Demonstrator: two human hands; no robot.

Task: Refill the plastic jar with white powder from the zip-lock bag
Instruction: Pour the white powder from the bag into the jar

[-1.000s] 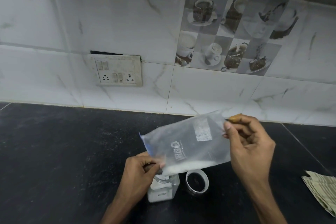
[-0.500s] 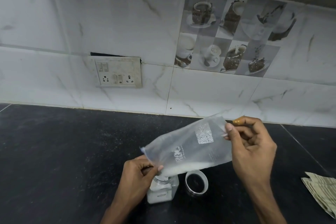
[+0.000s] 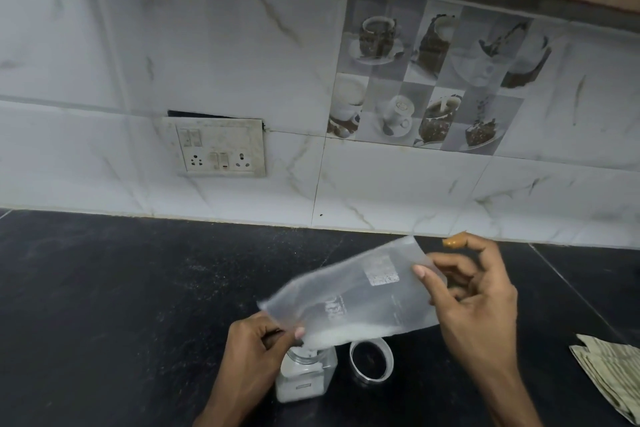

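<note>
The left hand [image 3: 254, 354] and the right hand [image 3: 474, 305] are bare, as are the forearms [image 3: 509, 402]. An orange-brown stain [image 3: 454, 241] coats the right forefinger's tip. The nails [image 3: 419, 269] are short and unpainted.

no legible text, print on zip-lock bag [image 3: 349, 291] blurred, plastic jar [image 3: 305, 382] label too small

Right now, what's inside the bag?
White powder lies along the lower edge of the bag, sloping toward the corner over the jar. The rest looks empty. The left hand covers that corner, so whether powder is leaving cannot be seen.
</note>
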